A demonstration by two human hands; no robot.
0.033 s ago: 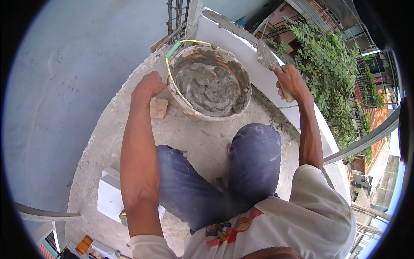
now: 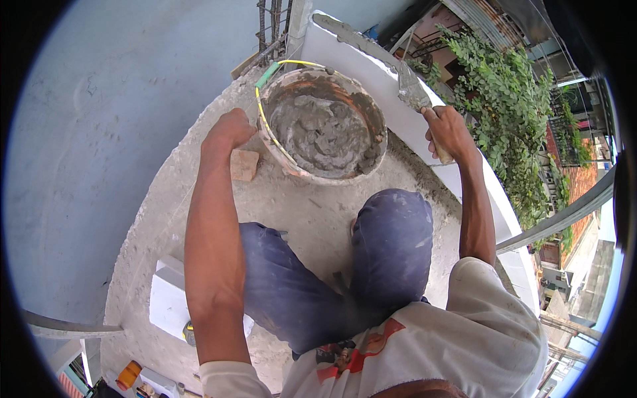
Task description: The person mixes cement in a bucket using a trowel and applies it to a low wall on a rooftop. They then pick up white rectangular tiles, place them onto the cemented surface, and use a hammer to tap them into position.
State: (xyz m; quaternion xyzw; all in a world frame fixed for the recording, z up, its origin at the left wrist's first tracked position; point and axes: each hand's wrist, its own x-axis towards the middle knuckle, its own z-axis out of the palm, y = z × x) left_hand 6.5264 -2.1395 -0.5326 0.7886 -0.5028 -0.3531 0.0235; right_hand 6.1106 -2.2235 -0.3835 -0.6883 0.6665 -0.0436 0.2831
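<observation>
My left hand (image 2: pixel 231 127) is closed just left of a round bucket (image 2: pixel 379 142) of wet grey mortar (image 2: pixel 318 132), with a yellow, green-gripped handle; whatever its fingers hold is hidden. A brick piece (image 2: pixel 244 166) lies beside that hand. My right hand (image 2: pixel 446 132) grips the wooden handle of a mortar-smeared trowel (image 2: pixel 411 86). Its blade is at the top of a white block wall (image 2: pixel 352 66), where a strip of grey mortar lies.
I squat on a curved concrete ledge (image 2: pixel 149 205) beside a pale blue wall (image 2: pixel 79 146). Rebar (image 2: pixel 269 26) stands behind the bucket. A white block (image 2: pixel 169 298) and tape measure (image 2: pixel 189 331) lie at lower left, curved metal bars at both sides, foliage (image 2: pixel 497 119) beyond the block wall.
My right hand has moved very slightly downward with the trowel. The bucket and my left hand look the same.
</observation>
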